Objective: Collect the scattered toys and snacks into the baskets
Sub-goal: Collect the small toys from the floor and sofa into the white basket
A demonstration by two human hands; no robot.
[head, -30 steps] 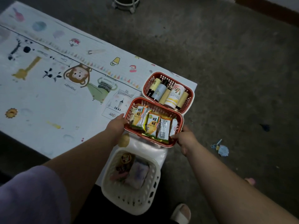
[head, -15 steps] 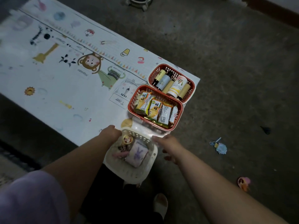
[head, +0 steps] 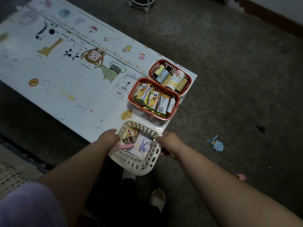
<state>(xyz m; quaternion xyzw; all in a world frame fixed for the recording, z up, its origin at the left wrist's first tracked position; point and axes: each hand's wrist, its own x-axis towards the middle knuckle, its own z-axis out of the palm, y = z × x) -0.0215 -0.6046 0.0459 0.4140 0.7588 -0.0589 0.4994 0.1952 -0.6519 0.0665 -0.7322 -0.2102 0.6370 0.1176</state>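
The grey floor (head: 229, 79) runs out on every side of the white basket (head: 136, 164), and the printed play mat (head: 65, 79) stretches away beyond it and to its left. The white basket sits at the mat's near corner, its far end over the mat and its near end out above the person's slipper (head: 157, 198). I cannot tell whether it rests on the mat or hangs free. Just beyond it stands the red snack basket (head: 132, 94), packed with yellow-green snack packets (head: 154, 99). Touching that one on its far side is a second red basket (head: 153, 68), where the bottles (head: 174, 79) lie side by side. The left hand (head: 109, 136) grips the white basket's left rim with its fingers (head: 114, 134) curled onto the edge, and the right hand (head: 170, 142) clasps the right rim, wrapping down the outer wall. Inside lie a purple-printed packet (head: 142, 146), a round badge (head: 132, 132) and a pink stick (head: 124, 146), all loose. The basket looks like thin lattice plastic, light and stiff enough to carry, though its walls would likely flex if squeezed. Holding it by opposite rims and keeping it level seems the safe way, because the small things would slide toward any low end. To its right, well apart on the floor, wait a blue charm (head: 217, 145), a pink toy (head: 240, 176) nearer the person and a dark scrap (head: 261, 129) farther off. I judge these light enough for a fingertip pinch.
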